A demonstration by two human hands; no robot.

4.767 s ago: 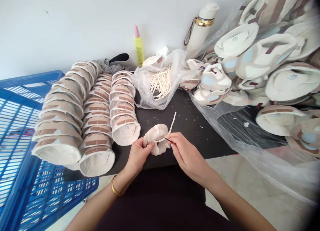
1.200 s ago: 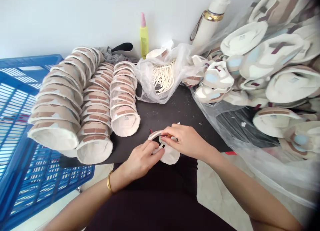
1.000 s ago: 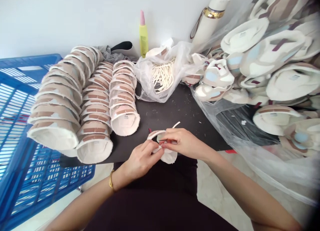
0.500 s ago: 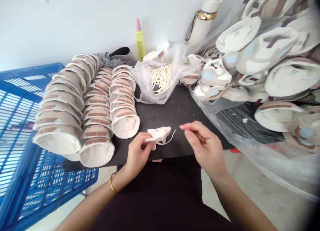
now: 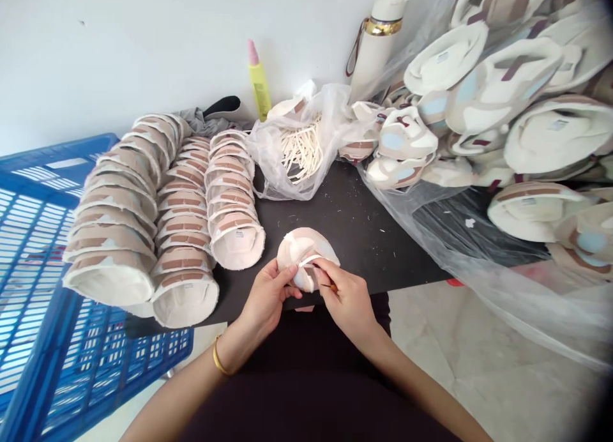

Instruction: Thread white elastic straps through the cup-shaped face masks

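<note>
The upper [image 5: 311, 239] is located between the two hands, over the near edge of the black table [image 5: 368, 218]. Contact between upper and table cannot be determined. Relative to the left hand [image 5: 265, 295], the upper lies at the fingertips, ahead and to the right. This hand is pinched closed on the upper's lower left edge, thumb on the near face, other fingers curled beneath. Relative to the right hand [image 5: 348, 301], the upper lies ahead and to the left. The right fingers are folded around a slim tool [image 5: 332, 287] with an orange-brown handle; their tips meet the upper's right side.

The upper is curved, with beige panels, pale blue patches and a white inner side. A narrow white strip [image 5: 309, 259] crosses its middle toward the right fingertips. The strip's far end is hidden by the hand.
</note>
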